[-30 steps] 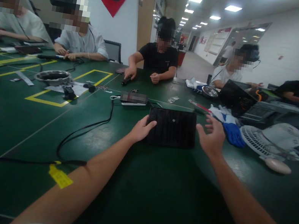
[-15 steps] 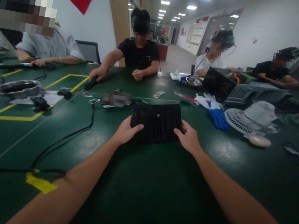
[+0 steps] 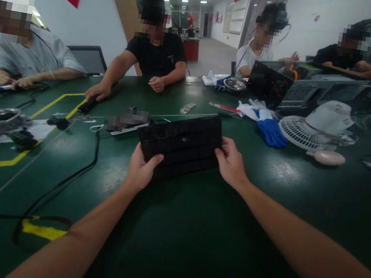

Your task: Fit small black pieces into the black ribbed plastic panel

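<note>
A flat black pouch with a small round metal snap and creases across its front is held up over the green table. My left hand grips its left end, thumb on the near face and fingers behind. At the right end, my right hand pinches the edge between thumb and fingers. The pouch tilts, its right side higher than its left. The fingers behind it are mostly hidden.
Left of me a black cable crosses the green table. Blue-and-white gloves, a white fan and a pale oval object lie on the right. Across the table, a co-worker's hand rests on a dark object.
The view has turned to the right, so the surroundings sit further left. Both hands keep hold of the pouch, which has tilted more, and its front looks flatter and wider.
</note>
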Motion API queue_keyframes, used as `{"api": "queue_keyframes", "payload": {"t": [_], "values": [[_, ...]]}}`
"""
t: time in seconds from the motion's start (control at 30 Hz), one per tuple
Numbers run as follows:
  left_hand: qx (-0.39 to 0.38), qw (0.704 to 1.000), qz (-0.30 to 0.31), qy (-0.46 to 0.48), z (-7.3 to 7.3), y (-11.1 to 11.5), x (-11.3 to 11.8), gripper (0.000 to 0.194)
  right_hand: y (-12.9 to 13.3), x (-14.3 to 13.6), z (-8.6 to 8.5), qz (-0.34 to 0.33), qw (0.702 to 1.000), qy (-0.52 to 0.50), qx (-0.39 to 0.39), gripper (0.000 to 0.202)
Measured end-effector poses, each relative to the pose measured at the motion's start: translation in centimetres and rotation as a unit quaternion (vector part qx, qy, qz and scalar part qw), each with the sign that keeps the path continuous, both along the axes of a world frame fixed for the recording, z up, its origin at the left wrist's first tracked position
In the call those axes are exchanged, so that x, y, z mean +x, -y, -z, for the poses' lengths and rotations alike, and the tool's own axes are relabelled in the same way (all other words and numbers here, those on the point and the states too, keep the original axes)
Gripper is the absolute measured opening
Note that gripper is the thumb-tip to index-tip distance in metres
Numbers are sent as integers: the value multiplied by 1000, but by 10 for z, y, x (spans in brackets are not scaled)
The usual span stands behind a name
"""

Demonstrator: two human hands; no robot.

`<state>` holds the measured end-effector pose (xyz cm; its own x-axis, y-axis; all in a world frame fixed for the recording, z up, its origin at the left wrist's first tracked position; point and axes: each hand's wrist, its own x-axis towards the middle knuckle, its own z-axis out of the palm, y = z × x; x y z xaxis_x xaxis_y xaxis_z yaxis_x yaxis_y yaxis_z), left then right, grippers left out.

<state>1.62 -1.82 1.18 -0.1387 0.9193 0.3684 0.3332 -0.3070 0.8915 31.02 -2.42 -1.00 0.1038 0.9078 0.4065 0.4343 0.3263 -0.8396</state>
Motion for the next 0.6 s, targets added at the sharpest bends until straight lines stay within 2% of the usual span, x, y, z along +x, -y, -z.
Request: {"api": "queue_keyframes", "payload": {"t": [0.07, 0.17, 0.3, 0.43, 0.6], "values": [[-23, 999, 17, 14, 0, 3, 2, 54, 0, 2, 0, -24, 998, -41, -45, 35], [-70, 993, 79, 42, 0, 6, 5, 54, -2, 6, -2, -70, 988, -109, -84, 38], [-124, 979, 148, 58, 0, 8, 7, 51, -9, 15, -3, -78, 977, -159, -121, 40], [-114, 978, 155, 84, 2, 6, 9, 49, -14, 19, 0, -64, 964, -196, -170, 40], [-120, 976, 127, 128, 6, 0, 8, 52, -19, 12, 3, -82, 979, -137, -126, 39]]}}
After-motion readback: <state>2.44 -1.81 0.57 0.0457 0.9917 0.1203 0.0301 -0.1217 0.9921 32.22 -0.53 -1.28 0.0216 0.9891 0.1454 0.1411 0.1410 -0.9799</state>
